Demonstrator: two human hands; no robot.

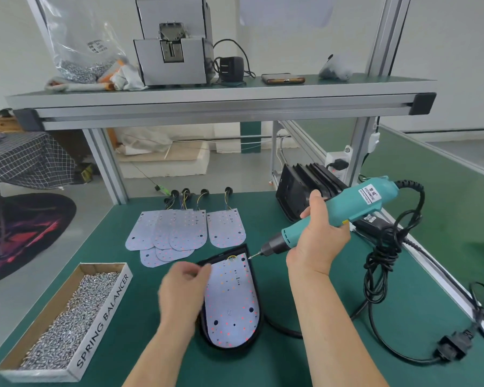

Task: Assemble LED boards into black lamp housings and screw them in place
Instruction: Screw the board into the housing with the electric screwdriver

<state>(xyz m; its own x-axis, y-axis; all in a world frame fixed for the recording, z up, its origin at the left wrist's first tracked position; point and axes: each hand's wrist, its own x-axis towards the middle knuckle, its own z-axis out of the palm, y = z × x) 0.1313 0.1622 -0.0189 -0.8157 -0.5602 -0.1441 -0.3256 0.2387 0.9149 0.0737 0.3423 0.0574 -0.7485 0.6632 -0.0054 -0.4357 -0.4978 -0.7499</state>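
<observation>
Seemingly early: one board (231, 303) sits in its housing (221, 257), holes apparently unscrewed; right hand (316, 241) fingers wrap the driver (375, 199), left hand (182, 291) fingers curl, hold unclear; spare boards (173, 233) wait.

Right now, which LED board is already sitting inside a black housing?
The LED board nearest the camera, at the electric screwdriver's tip, lies inside the black lamp housing; the other boards lie loose on the mat behind it.

Bare left hand (183, 289) and bare right hand (316, 244). Left forearm (162, 356) and right forearm (336, 331) uncovered as far as the bottom edge of the view. Faint creases at the right wrist (305, 265). Left fingers blurred, finer detail unreadable.
</observation>
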